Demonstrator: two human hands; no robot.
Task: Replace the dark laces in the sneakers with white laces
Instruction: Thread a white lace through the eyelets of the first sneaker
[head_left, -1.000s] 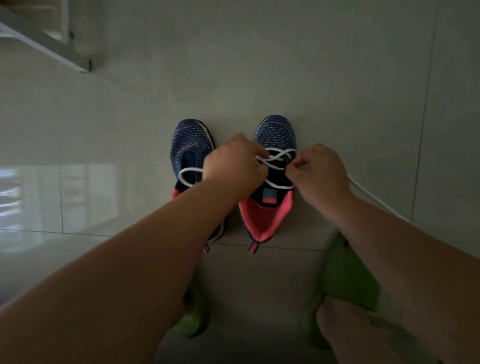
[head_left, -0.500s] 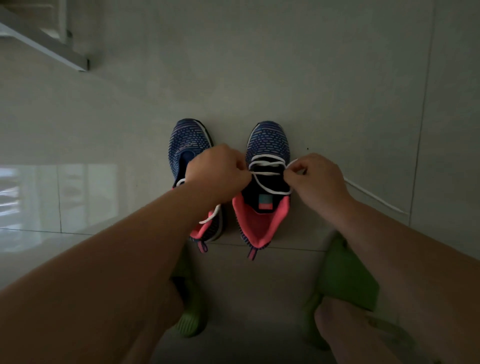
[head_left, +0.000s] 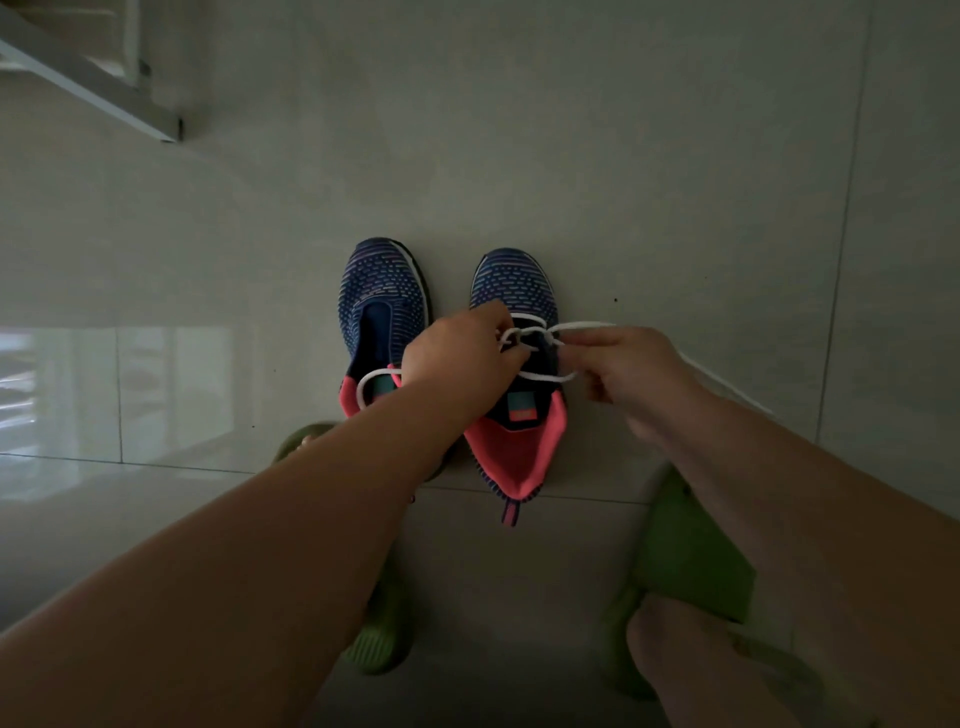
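Two navy knit sneakers with coral-pink heel linings stand side by side on a glossy pale tile floor (head_left: 649, 156), toes pointing away from the viewer, long axes running near to far. The left sneaker (head_left: 382, 306) has an open throat with no lacing across it; a loop of white cord lies over its tongue. The right sneaker (head_left: 517, 283) carries a round white lace (head_left: 540, 376) crossing its eyelets in a few rows. The left hand (head_left: 460, 358) reaches across, fingers curled and pinching the lace at the shoe's left edge. The right hand (head_left: 631, 371), slightly blurred, pinches the lace at the right edge, and a loose end trails off to the right along the floor. Soft green slippers (head_left: 696, 561) sit on the person's feet nearest the viewer. A pale metal frame (head_left: 93, 78) crosses the upper left corner.
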